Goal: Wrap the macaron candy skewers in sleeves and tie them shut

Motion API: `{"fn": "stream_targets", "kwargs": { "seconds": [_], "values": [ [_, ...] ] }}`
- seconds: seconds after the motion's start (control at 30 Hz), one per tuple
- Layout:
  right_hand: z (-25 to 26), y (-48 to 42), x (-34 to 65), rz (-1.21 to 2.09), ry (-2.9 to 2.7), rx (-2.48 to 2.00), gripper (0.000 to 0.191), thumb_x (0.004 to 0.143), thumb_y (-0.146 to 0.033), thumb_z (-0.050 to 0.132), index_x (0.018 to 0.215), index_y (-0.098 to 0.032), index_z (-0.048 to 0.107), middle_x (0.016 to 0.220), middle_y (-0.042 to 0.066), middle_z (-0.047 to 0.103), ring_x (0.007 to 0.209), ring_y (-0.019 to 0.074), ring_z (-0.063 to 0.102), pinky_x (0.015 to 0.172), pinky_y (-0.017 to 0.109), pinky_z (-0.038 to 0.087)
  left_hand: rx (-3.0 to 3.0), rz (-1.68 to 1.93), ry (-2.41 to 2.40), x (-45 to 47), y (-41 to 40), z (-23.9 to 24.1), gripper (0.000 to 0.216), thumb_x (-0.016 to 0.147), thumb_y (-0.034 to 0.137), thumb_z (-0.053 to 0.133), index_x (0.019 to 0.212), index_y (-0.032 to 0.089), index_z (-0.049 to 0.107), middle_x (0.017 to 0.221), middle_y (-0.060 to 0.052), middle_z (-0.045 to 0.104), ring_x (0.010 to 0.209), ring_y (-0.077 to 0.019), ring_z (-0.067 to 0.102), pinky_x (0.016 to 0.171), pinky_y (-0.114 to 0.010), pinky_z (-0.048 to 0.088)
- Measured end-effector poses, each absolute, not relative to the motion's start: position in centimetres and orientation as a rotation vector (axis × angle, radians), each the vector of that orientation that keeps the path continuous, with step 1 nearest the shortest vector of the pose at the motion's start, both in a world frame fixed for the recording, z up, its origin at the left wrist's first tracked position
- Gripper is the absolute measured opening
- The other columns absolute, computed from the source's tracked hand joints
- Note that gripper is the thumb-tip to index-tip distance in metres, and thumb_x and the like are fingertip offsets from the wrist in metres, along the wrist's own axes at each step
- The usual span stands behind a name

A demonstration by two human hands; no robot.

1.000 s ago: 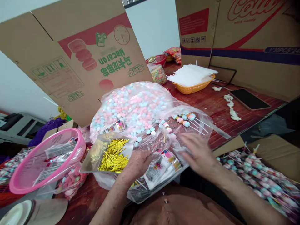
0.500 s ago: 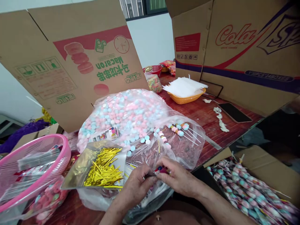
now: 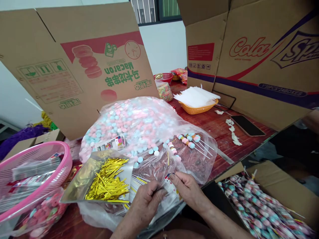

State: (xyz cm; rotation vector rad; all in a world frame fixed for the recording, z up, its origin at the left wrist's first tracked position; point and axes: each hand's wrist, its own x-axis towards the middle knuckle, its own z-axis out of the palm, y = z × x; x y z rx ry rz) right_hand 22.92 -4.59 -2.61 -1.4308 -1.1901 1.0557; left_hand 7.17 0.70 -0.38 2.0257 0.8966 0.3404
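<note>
Head view: right hand (image 3: 188, 192) pinches a printed wrapper (image 3: 171, 186), best gripped lightly; left hand's (image 3: 146, 200) hold cannot be told.

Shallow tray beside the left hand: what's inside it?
A loose heap of gold strips lies in the tray beside the left hand. The heap covers much of the tray's floor, so anything beneath it cannot be seen.

"Macaron" and "马卡龙串串" are printed upside down on the left carton (image 3: 82, 71); "Cola", a cut-off "Sp" and "30PCS", "24BOXES" are printed on the right carton (image 3: 251, 66).
</note>
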Motion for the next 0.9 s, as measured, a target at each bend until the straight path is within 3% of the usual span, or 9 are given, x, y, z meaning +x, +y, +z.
{"fn": "stream_targets", "kwargs": {
  "seconds": [0.1, 0.27, 0.4, 0.47, 0.53, 0.6, 0.7, 0.8, 0.9],
  "values": [
    [-2.8, -4.0, 24.8, 1.069, -1.065, -1.487, 0.048, 0.084, -0.059, 0.031, 0.056, -0.02, 0.032, 0.049, -0.005, 0.03, 0.046, 0.0089, 0.029, 0.044, 0.022, 0.026, 2.062, 0.359, 0.918, 6.9, 1.1, -0.2, 0.031, 0.087, 0.036, 0.039, 0.068, 0.017, 0.054, 0.062, 0.0, 0.055, 0.059, -0.012, 0.047, 0.057, -0.022, 0.033],
    [-3.4, -1.5, 32.6, 0.151, -1.371, -2.142, 0.026, 0.086, -0.032, 0.038, 0.076, -0.016, 0.056, 0.078, 0.008, 0.055, 0.076, 0.0195, 0.05, 0.07, 0.032, 0.039, 2.038, 0.446, 1.099, 5.9, 1.7, -0.4, 0.036, 0.089, 0.04, 0.033, 0.067, 0.018, 0.052, 0.058, 0.001, 0.051, 0.056, -0.0129, 0.047, 0.055, -0.023, 0.033],
    [-4.5, -0.5, 36.0, 0.071, -1.437, -2.33, 0.013, 0.075, -0.021, 0.052, 0.073, -0.013, 0.062, 0.084, 0.017, 0.058, 0.086, 0.0296, 0.05, 0.074, 0.043, 0.037, 2.068, 0.515, 1.136, 5.3, 1.8, 0.0, 0.038, 0.089, 0.041, 0.032, 0.064, 0.019, 0.05, 0.058, 0.001, 0.05, 0.057, -0.0131, 0.046, 0.055, -0.024, 0.033],
    [-4.2, -1.0, 35.2, 0.011, -1.404, -2.299, 0.017, 0.076, -0.022, 0.052, 0.083, -0.012, 0.064, 0.093, 0.019, 0.057, 0.092, 0.0324, 0.048, 0.075, 0.047, 0.036, 2.082, 0.515, 1.142, 5.2, 1.7, 0.2, 0.038, 0.089, 0.041, 0.031, 0.063, 0.019, 0.05, 0.058, 0.001, 0.049, 0.057, -0.013, 0.046, 0.055, -0.023, 0.033],
    [-3.2, -1.9, 33.0, 0.131, -1.411, -2.085, 0.026, 0.079, -0.028, 0.05, 0.096, -0.013, 0.062, 0.099, 0.017, 0.057, 0.095, 0.0299, 0.047, 0.077, 0.045, 0.038, 2.106, 0.477, 1.143, 5.3, 1.6, 0.2, 0.039, 0.089, 0.041, 0.031, 0.063, 0.019, 0.05, 0.059, 0.0, 0.05, 0.057, -0.013, 0.047, 0.056, -0.023, 0.033],
    [-1.9, -2.8, 30.1, 0.586, -1.462, -1.723, 0.031, 0.081, -0.037, 0.05, 0.102, -0.016, 0.059, 0.095, 0.01, 0.058, 0.087, 0.0221, 0.051, 0.073, 0.035, 0.042, 2.143, 0.42, 1.12, 5.7, 1.5, 0.3, 0.04, 0.089, 0.04, 0.03, 0.063, 0.019, 0.051, 0.059, 0.0, 0.052, 0.058, -0.0133, 0.048, 0.056, -0.023, 0.034],
    [-0.8, -3.4, 25.9, 1.192, -1.407, -1.346, 0.03, 0.078, -0.045, 0.053, 0.082, -0.016, 0.058, 0.071, 0.0, 0.054, 0.063, 0.0122, 0.047, 0.056, 0.023, 0.038, 2.134, 0.364, 1.017, 6.4, 1.3, 0.4, 0.033, 0.089, 0.037, 0.035, 0.074, 0.019, 0.059, 0.066, -0.001, 0.059, 0.063, -0.014, 0.053, 0.059, -0.023, 0.037],
    [-1.5, -3.4, 24.2, 1.18, -1.264, -1.369, 0.038, 0.081, -0.049, 0.047, 0.061, -0.017, 0.044, 0.055, -0.004, 0.039, 0.052, 0.0085, 0.036, 0.048, 0.021, 0.029, 2.002, 0.364, 0.953, 6.7, 1.0, 0.3, 0.022, 0.083, 0.035, 0.05, 0.094, 0.019, 0.059, 0.078, -0.002, 0.065, 0.07, -0.0147, 0.056, 0.063, -0.022, 0.04],
    [-2.7, -3.3, 24.8, 1.163, -1.178, -1.373, 0.043, 0.083, -0.053, 0.042, 0.06, -0.018, 0.039, 0.056, -0.004, 0.034, 0.053, 0.0082, 0.032, 0.047, 0.021, 0.026, 1.968, 0.409, 1.01, 6.5, 0.9, -0.3, 0.021, 0.081, 0.036, 0.052, 0.078, 0.017, 0.06, 0.069, -0.002, 0.062, 0.063, -0.014, 0.054, 0.059, -0.022, 0.039]
  ]
}}
